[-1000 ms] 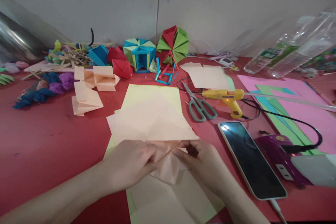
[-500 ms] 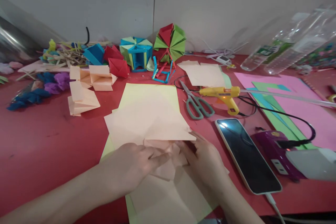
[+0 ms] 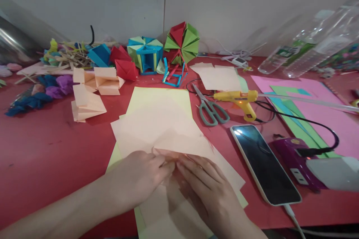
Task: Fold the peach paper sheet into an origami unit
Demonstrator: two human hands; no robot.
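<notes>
A peach paper piece (image 3: 182, 150), partly folded, lies under both hands on a stack of peach and pale yellow sheets (image 3: 157, 119). My left hand (image 3: 148, 173) has its fingers closed on the piece's left side. My right hand (image 3: 203, 181) rests on its right side, fingers stretched side by side and tips near my left thumb. The folds beneath the fingers are mostly hidden. Finished-looking peach folded pieces (image 3: 88, 104) sit at the left.
Grey scissors (image 3: 211, 110), a yellow glue gun (image 3: 238, 99), a phone (image 3: 265, 164) and a purple power adapter (image 3: 300, 164) lie right. Coloured paper models (image 3: 145, 54) stand along the wall; plastic bottles (image 3: 297, 50) lie back right.
My right hand has moved down and left, and its fingers now lie over the folded paper. The raised upper flap sits lower. My left hand has barely moved.
</notes>
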